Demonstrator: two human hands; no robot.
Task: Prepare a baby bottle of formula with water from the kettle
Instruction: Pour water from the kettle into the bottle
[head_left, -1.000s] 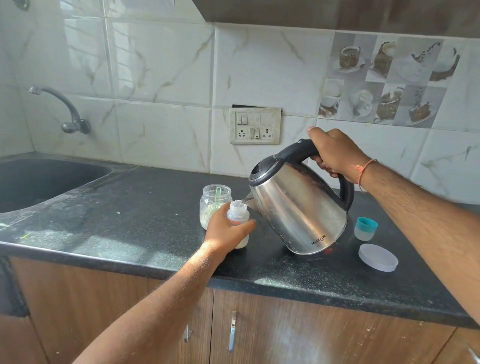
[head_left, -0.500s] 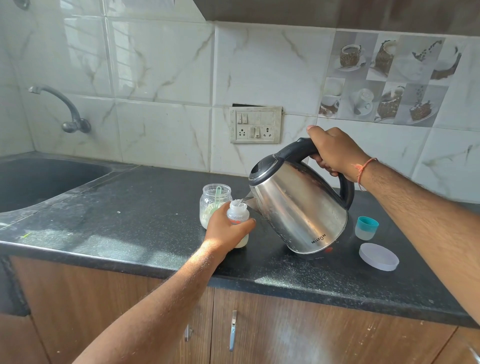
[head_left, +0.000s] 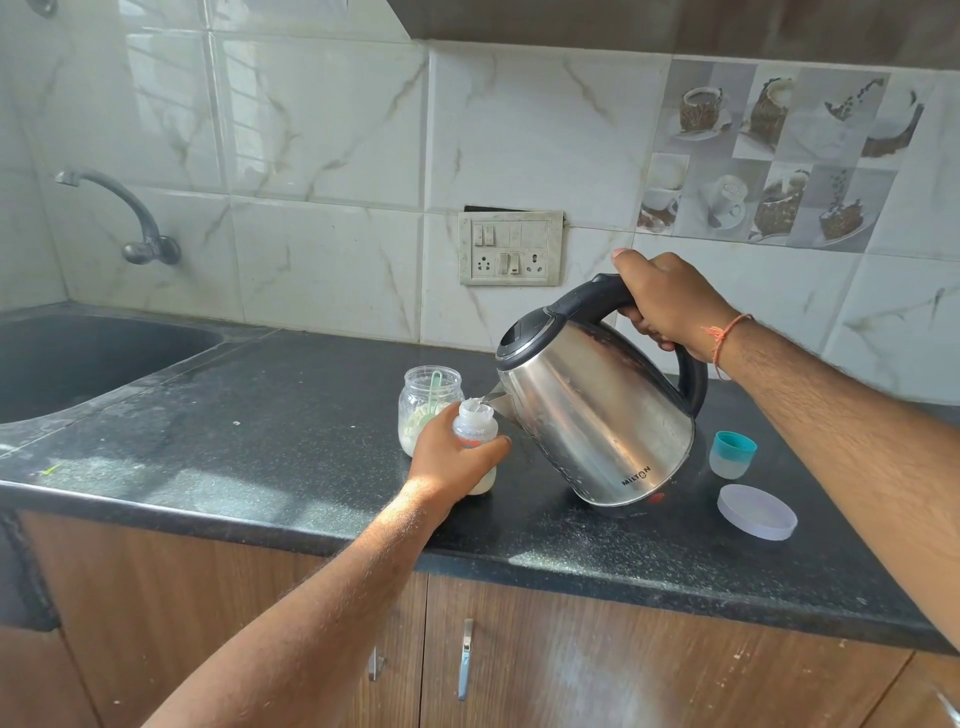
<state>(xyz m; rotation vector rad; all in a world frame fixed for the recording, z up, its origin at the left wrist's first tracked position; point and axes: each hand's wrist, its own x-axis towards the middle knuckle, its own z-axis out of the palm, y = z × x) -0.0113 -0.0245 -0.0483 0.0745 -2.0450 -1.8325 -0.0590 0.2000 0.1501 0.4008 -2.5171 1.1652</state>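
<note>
A small clear baby bottle stands upright on the black counter, uncapped, with whitish liquid at its bottom. My left hand is wrapped around its body. My right hand grips the black handle of a steel kettle, which is tilted to the left with its spout just over the bottle's mouth. A thin stream of water runs from the spout into the bottle. Behind the bottle stands an open glass jar of formula powder with a green scoop inside.
A teal-topped bottle cap and a pale round lid lie right of the kettle. A dark sink with a wall tap is at the left. A switch and socket plate is on the tiled wall behind.
None of the objects has shifted noticeably; the kettle stays tilted over the bottle and both hands keep their grips.
</note>
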